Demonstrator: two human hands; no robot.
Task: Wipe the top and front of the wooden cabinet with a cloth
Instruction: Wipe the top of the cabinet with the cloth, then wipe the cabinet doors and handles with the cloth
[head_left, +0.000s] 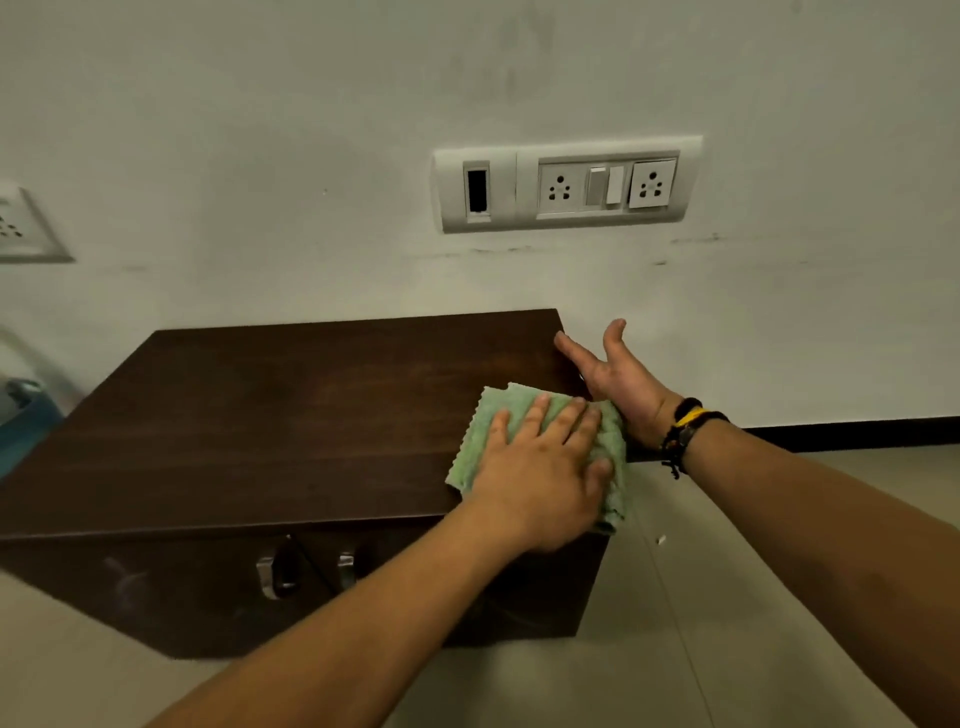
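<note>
While the left hand (540, 467) presses a pale green, zigzag-edged cloth (498, 415) flat under its spread fingers (530, 415), the wiping sits at the right front corner of the dark brown wooden cabinet (260, 415). Those fingers lie extended, grasping nothing, merely pinning the cloth to the top panel; part of the fabric beyond the thumb drapes over the cabinet's right edge. Just past the cloth, the right hand (618, 384), wearing a black-and-yellow beaded wristband (683, 431), rests against the right side of the cabinet with fingers open and empty, the fingertips reaching toward the rear corner, apparently bracing the piece.

Progress, as judged from this view: wiping of the top is underway, yet the wide stretch of panel left of the fingers shows no reliable sign of being cleaned or not. The front face, below the fingers, seems untouched, with a pale smudge near its left end.

The two metal handles (280, 571) are dim and indistinct. Both forearms cover part of the front, and a blue object (21, 415) at far left is cut off.
</note>
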